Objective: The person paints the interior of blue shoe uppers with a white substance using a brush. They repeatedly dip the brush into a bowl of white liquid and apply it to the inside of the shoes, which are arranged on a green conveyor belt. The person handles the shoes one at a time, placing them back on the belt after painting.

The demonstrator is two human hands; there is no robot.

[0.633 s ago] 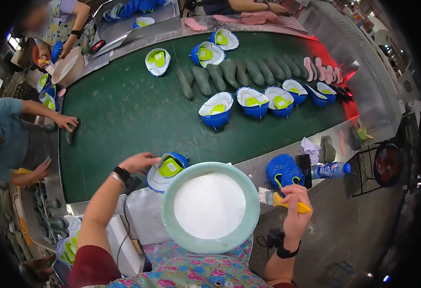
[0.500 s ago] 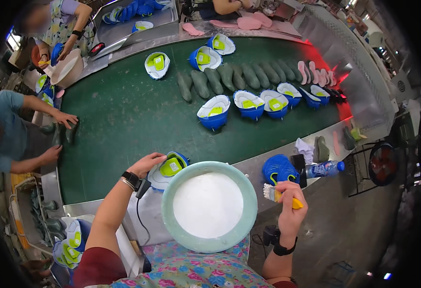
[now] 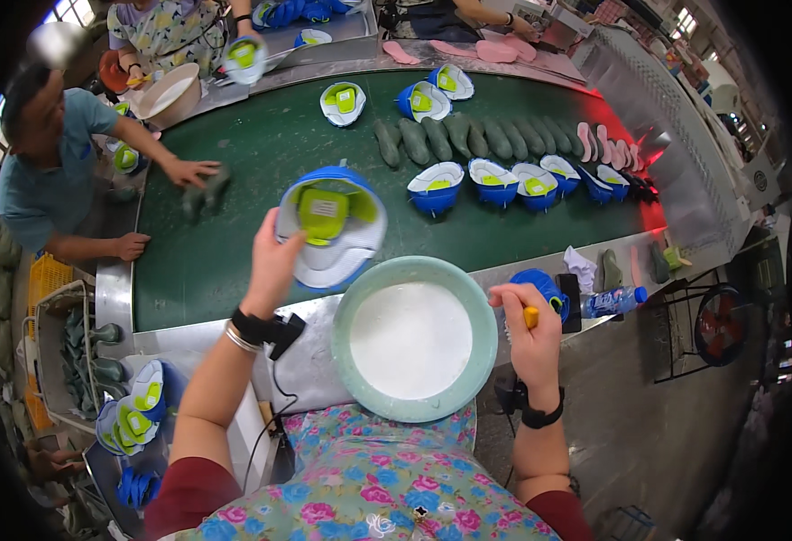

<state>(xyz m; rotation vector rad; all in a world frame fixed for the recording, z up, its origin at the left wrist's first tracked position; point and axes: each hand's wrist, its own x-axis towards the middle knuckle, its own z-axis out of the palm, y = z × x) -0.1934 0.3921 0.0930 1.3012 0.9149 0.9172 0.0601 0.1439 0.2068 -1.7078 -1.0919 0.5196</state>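
Observation:
My left hand [image 3: 274, 261] is closed on the edge of a blue shoe upper [image 3: 355, 233] with a white rim and lime-green tongue, raised above the green conveyor belt [image 3: 234, 288]. My right hand [image 3: 533, 341] grips a brush [image 3: 530, 316]; only its yellow handle shows clearly, the bristles being mostly hidden by the fingers. Between my hands stands a pale green basin [image 3: 414, 411] holding white liquid [image 3: 411, 341]. Just beyond the right hand another blue shoe upper [image 3: 540, 287] rests on the metal ledge.
Dark green shoe lasts [image 3: 459, 134] and more blue uppers [image 3: 435, 198] line the belt. A co-worker's hand [image 3: 188, 171] touches blurred lasts at the left. On the right ledge lie a bottle [image 3: 608, 302] and a white cloth [image 3: 581, 269]. Stacked uppers [image 3: 134, 419] sit lower left.
My left hand has lifted the shoe upper from beside the basin. The brush has turned in my right hand. The co-worker at left has moved lasts farther onto the belt. The view has shifted.

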